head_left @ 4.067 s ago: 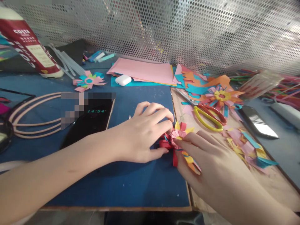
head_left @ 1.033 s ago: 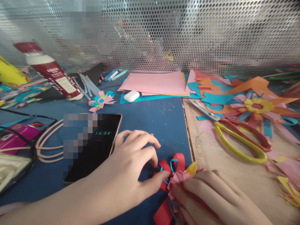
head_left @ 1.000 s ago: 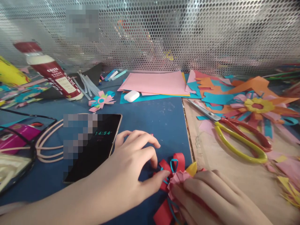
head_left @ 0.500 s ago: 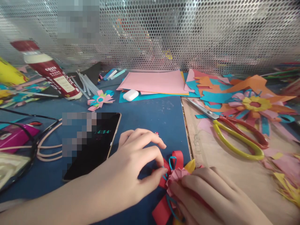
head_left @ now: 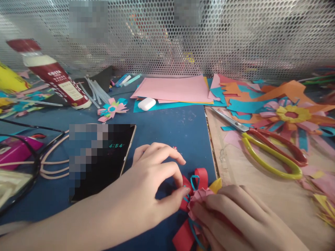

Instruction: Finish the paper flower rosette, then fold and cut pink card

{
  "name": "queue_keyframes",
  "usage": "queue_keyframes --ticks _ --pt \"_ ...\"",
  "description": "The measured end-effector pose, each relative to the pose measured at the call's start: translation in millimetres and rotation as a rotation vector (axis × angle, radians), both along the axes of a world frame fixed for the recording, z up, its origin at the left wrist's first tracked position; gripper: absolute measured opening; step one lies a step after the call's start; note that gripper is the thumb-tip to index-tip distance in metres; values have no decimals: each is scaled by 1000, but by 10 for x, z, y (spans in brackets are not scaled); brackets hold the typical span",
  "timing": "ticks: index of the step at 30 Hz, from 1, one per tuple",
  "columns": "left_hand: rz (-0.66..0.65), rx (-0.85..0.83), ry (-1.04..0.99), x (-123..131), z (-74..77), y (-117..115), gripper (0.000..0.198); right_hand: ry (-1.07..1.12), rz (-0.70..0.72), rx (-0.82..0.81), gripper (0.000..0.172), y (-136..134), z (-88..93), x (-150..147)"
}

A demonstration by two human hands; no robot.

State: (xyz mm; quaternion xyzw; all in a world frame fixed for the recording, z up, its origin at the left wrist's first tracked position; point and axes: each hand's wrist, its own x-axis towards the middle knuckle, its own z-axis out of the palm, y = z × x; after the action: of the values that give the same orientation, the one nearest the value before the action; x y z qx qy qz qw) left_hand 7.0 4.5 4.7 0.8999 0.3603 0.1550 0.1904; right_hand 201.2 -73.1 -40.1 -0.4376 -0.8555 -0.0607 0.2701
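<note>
A paper flower (head_left: 201,178) with looped red petals, thin blue loops, a yellow tip and a pleated pink centre lies low in the view, over the seam in the table. My left hand (head_left: 154,183) pinches a red and blue loop on its left side with thumb and index finger; the other fingers arch above the table. My right hand (head_left: 235,211) covers the flower's right part, its fingers closed on the pink pleated centre. The lower right petals are mostly hidden under that hand.
Scissors (head_left: 272,150) lie at right beside a finished-looking paper flower (head_left: 290,113) and scraps. Behind are pink paper sheets (head_left: 172,89) and a white earbud case (head_left: 147,104). At left are a phone (head_left: 112,164), a bottle (head_left: 56,75), glue sticks (head_left: 94,90) and cables (head_left: 39,153).
The view has shifted slightly, so the scissors and papers sit further right in the picture. Both hands keep nearly the same hold on the paper flower.
</note>
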Motion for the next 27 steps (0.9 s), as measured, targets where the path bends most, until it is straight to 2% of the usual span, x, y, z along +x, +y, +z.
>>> queue_keyframes --ticks 12,23,27 --pt "-42 -2 18 -15 23 9 7 -1 13 5 26 -10 22 23" --pt "-24 26 38 -38 34 4 8 -18 11 21 25 -10 -4 15" --pt "-27 53 32 -55 26 -4 8 20 26 -27 23 13 89 52"
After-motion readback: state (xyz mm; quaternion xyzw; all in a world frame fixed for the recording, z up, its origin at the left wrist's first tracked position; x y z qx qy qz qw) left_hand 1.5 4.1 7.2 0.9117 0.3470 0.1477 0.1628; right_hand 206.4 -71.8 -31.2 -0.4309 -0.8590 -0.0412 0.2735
